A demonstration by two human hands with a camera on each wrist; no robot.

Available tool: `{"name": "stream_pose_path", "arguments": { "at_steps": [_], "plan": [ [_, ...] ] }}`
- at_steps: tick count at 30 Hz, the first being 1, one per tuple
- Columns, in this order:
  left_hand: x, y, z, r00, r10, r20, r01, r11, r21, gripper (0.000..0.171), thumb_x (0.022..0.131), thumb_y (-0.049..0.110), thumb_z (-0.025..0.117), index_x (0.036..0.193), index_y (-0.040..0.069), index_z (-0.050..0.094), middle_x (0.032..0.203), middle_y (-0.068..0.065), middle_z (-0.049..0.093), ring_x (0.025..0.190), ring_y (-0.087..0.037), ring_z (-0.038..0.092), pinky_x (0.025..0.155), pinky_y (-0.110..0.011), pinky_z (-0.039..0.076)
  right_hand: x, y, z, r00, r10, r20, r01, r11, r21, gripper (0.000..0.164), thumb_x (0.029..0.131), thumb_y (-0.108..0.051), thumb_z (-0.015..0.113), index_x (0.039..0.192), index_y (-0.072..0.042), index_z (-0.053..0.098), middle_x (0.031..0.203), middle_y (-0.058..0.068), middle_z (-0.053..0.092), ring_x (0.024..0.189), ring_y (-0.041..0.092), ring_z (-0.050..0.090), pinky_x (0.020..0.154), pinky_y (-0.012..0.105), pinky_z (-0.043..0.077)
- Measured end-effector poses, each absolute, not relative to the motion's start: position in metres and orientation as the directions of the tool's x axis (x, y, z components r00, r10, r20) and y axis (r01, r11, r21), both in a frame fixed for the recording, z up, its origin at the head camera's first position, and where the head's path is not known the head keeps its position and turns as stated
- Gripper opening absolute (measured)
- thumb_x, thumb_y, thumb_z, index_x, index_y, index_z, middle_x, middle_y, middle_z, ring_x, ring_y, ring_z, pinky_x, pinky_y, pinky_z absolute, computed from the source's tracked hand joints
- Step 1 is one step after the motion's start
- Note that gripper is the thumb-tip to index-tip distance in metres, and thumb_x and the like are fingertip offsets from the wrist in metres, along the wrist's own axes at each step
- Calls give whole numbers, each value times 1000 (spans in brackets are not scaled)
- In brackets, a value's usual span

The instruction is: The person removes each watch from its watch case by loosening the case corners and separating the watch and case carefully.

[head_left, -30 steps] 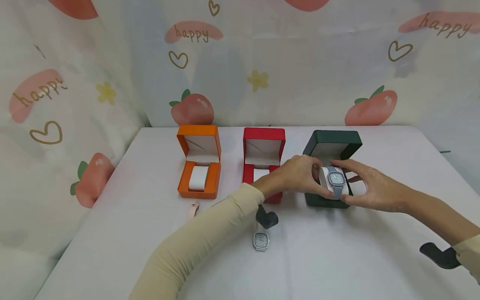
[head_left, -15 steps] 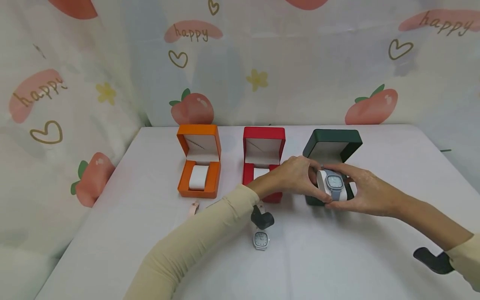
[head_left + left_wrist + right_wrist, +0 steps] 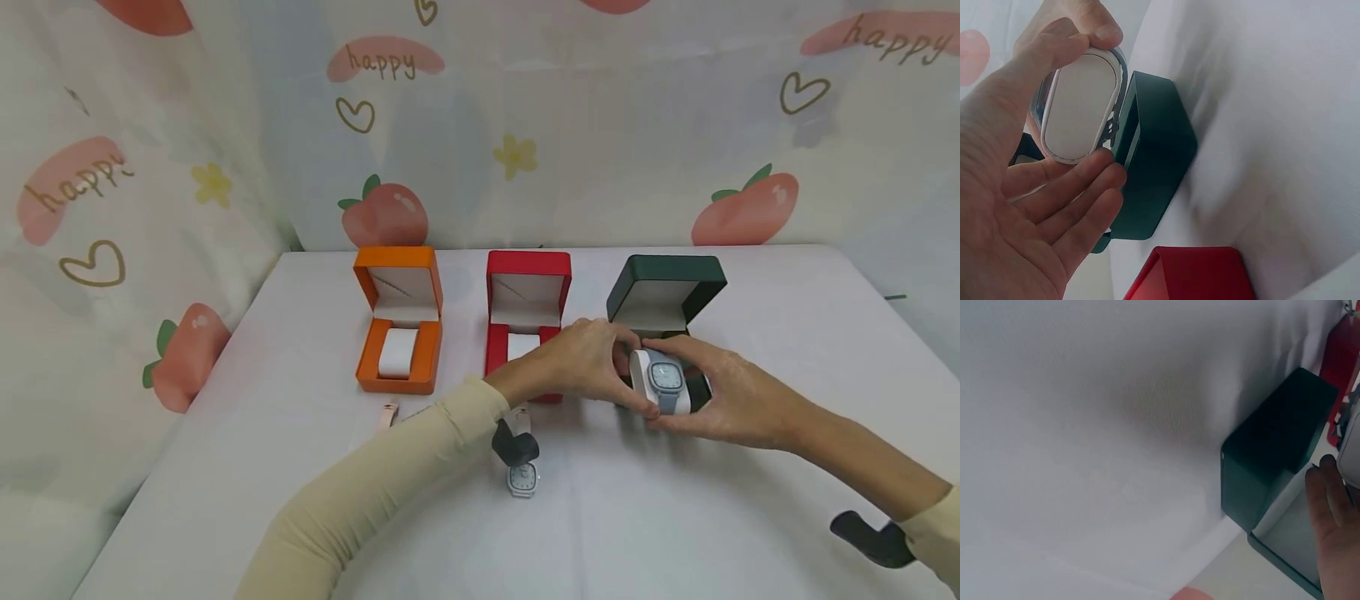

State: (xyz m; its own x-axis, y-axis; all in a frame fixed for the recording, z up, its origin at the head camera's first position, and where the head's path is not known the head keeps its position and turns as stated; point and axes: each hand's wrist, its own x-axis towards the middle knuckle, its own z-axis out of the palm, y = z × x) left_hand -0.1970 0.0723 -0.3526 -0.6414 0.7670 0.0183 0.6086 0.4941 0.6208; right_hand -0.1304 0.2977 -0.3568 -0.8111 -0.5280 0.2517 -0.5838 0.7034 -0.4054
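A watch (image 3: 666, 377) with a blue-grey strap is wrapped round a white watch cushion (image 3: 1082, 106), raised just above the front of an open green watch box (image 3: 667, 279). My left hand (image 3: 588, 360) holds the cushion's left end between thumb and fingers; in the left wrist view its other fingers (image 3: 1088, 212) extend below. From the right, my right hand (image 3: 738, 396) grips the cushion and strap, thumb at the lower edge and fingers over the top. The hands hide much of the box's base. Only part of the cushion shows in the right wrist view.
An open orange watch box (image 3: 365, 367) and an open red watch box (image 3: 528, 263) stand left of the green one, each with a white cushion. A white watch (image 3: 522, 478) and a pink strap (image 3: 388, 414), partly behind the left sleeve (image 3: 375, 483), lie on the white table (image 3: 675, 533).
Both hands have brought the watch and cushion slightly toward me and to the left, away from the green box's lid. The boxes have stayed in place.
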Motion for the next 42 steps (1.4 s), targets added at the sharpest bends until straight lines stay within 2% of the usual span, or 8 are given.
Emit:
{"name": "stream_pose_path", "arguments": {
  "at_steps": [7, 12, 17, 30, 38, 42],
  "plan": [
    [-191, 64, -356, -609, 792, 37, 624, 450, 638, 70, 74, 46, 90, 126, 8, 65, 96, 12, 66, 83, 6, 57, 72, -9, 47, -123, 294, -362, -807, -518, 282, -590, 720, -367, 86, 65, -36, 98, 137, -13, 57, 118, -3, 65, 90, 13, 65, 75, 40, 59],
    [-187, 62, -358, -607, 794, 30, 628, 455, 631, 69, 76, 44, 89, 128, 7, 63, 97, 10, 65, 82, 5, 55, 71, -9, 47, -120, 293, -366, -788, -521, 328, -612, 721, -324, 88, 61, -37, 99, 135, -12, 58, 116, -2, 66, 88, 10, 64, 73, 41, 60],
    [-183, 62, -359, -603, 798, 24, 625, 453, 635, 68, 77, 43, 88, 128, 7, 63, 96, 10, 65, 81, 6, 56, 70, -9, 47, -116, 293, -368, -794, -511, 328, -603, 730, -321, 89, 60, -41, 99, 133, -11, 59, 115, 1, 66, 88, 15, 65, 72, 44, 61],
    [-178, 57, -362, -594, 804, 26, 626, 441, 643, 68, 77, 38, 89, 130, 3, 63, 99, 5, 68, 81, 5, 57, 71, -8, 47, -111, 288, -367, -816, -512, 267, -578, 723, -379, 89, 62, -39, 99, 136, -12, 56, 118, 3, 65, 89, 18, 67, 71, 44, 61],
    [-178, 53, -363, -601, 798, 39, 626, 439, 645, 60, 76, 39, 90, 122, 8, 66, 98, 6, 68, 82, 6, 56, 71, -9, 47, -108, 288, -369, -839, -462, 288, -540, 772, -335, 89, 59, -47, 99, 130, -11, 60, 103, -3, 65, 84, 15, 63, 66, 40, 60],
    [-179, 52, -362, -605, 795, 48, 630, 441, 639, 59, 76, 40, 89, 120, 9, 66, 97, 7, 69, 83, 5, 57, 72, -9, 46, -108, 287, -368, -845, -452, 286, -530, 779, -334, 88, 60, -49, 98, 130, -11, 59, 103, -4, 64, 85, 15, 62, 66, 38, 60]
  ]
}}
